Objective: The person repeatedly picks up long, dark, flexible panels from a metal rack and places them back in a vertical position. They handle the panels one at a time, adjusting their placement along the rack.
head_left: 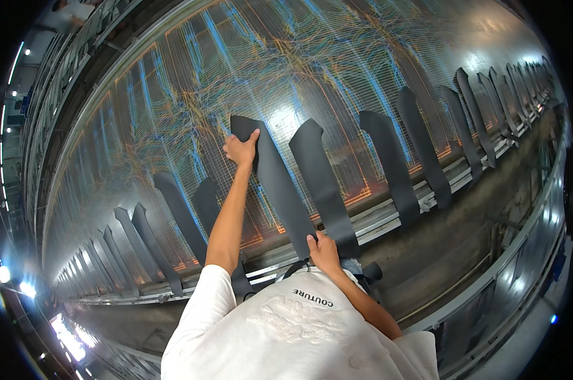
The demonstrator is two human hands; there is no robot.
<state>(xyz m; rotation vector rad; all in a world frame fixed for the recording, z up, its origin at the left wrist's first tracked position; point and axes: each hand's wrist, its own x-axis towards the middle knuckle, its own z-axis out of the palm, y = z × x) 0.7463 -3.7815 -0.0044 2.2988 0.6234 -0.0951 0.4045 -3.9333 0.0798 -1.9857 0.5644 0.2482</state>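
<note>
A wide sheet of fine threads (286, 82) with blue and orange streaks stretches across a large machine in front of me. Several dark flat strips lie over it in a row. My left hand (241, 151) reaches up and presses on the upper end of one dark strip (275, 183), fingers curled at its edge. My right hand (323, 248) holds the lower end of the same strip, near the metal rail (387, 221). A second dark strip (324, 183) lies just to the right of it. My white shirt (292, 329) fills the lower middle.
More dark strips run left (141, 240) and right (425, 152) along the thread sheet. A metal guard rail (508, 266) curves along the lower right above a lower floor. Bright lamps (5, 275) shine at the far left.
</note>
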